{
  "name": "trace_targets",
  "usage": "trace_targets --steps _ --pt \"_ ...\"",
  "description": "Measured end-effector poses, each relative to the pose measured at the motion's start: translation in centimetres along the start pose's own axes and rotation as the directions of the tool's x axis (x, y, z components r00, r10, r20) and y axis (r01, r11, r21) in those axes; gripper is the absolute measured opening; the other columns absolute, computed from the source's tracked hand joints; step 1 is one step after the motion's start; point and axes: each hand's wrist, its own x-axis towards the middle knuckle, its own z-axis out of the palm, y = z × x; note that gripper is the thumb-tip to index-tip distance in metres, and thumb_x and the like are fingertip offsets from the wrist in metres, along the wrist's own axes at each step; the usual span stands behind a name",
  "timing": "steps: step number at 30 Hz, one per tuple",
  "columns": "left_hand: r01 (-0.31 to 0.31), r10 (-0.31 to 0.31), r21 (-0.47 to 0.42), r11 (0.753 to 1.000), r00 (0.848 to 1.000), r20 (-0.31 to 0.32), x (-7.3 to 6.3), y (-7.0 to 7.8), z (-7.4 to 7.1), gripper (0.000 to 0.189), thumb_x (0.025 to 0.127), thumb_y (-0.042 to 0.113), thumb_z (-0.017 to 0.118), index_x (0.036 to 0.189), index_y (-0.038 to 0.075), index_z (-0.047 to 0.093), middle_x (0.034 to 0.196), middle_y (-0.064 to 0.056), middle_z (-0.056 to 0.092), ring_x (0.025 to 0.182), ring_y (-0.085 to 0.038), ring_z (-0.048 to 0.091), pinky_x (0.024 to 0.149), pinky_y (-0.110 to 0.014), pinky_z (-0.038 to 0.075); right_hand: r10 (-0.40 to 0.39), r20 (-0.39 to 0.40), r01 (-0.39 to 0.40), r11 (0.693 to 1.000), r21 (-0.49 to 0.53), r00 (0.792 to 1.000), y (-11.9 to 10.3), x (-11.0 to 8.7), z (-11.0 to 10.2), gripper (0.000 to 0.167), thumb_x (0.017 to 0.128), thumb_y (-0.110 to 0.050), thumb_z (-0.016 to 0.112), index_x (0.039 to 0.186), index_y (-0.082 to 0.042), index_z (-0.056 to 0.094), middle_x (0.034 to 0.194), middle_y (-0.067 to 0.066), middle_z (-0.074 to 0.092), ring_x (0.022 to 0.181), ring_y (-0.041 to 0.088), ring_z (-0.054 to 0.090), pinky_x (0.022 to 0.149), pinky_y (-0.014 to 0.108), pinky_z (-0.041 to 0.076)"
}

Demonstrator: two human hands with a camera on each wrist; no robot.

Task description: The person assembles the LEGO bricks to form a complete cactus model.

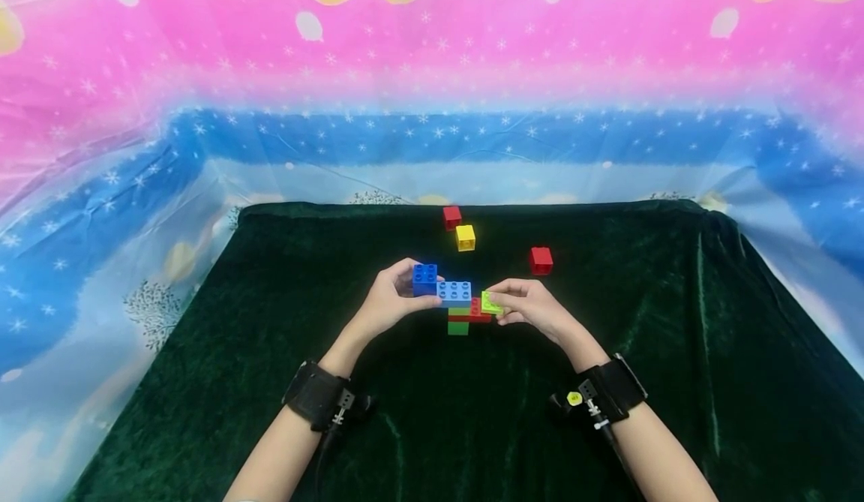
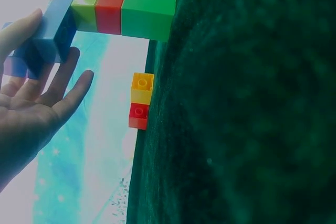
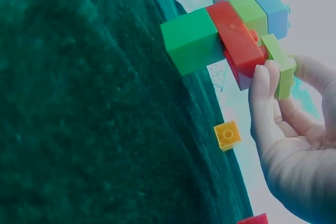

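Observation:
My left hand (image 1: 388, 296) grips the blue end of a toy-brick stack, with the thumb against the light blue brick (image 1: 455, 293). A dark blue brick (image 1: 425, 281) sits on that one's left end. Below the light blue brick come a lime brick (image 3: 249, 11), a red brick (image 3: 233, 38) and a green brick (image 2: 149, 11). The red one juts out rightward and shows studs. My right hand (image 1: 533, 307) pinches a thin lime-green brick (image 3: 281, 69) between thumb and fingers, right at the red studs and somewhat tilted in the right wrist view.
Farther back on the dark green cloth (image 1: 607, 449) stand a red brick (image 1: 451, 217) and a yellow brick (image 1: 466, 238), close together. Another red brick (image 1: 541, 260) stands beyond the right hand. A printed pink and blue sheet (image 1: 432, 134) rises behind the table.

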Motion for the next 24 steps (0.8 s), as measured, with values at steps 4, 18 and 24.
trace_targets --steps 4,18,24 --pt "0.001 -0.001 0.001 1.0 1.0 -0.003 0.04 0.01 -0.01 0.04 0.087 0.02 0.074 0.12 0.007 0.056 0.123 -0.015 0.067 0.114 -0.029 0.065 0.1 -0.046 0.052 0.002 0.006 -0.002 1.0 0.006 1.0 -0.03 0.05 0.14 0.044 0.097 -0.03 0.059 0.127 0.001 0.057 0.121 0.016 0.059 0.096 0.019 0.062 0.081 0.023 0.057" --pt "-0.02 0.02 0.009 1.0 1.0 -0.002 -0.07 -0.29 -0.01 0.04 0.087 0.021 0.074 0.12 0.007 0.056 0.122 -0.015 0.067 0.113 -0.028 0.066 0.099 -0.045 0.053 0.037 0.077 -0.047 0.99 0.129 0.996 0.56 0.24 0.41 0.053 0.099 -0.029 0.056 0.14 0.003 0.046 0.14 0.024 0.048 0.109 0.015 0.063 0.089 0.023 0.056" --pt "-0.023 0.023 -0.001 1.0 1.0 0.002 0.01 -0.2 -0.05 0.038 0.087 0.02 0.073 0.118 0.007 0.056 0.121 -0.015 0.067 0.113 -0.029 0.066 0.099 -0.046 0.053 0.083 0.058 -0.089 0.988 0.128 0.995 0.47 0.24 0.38 0.056 0.098 -0.031 0.059 0.14 0.004 0.047 0.14 0.025 0.049 0.108 0.014 0.063 0.09 0.024 0.056"
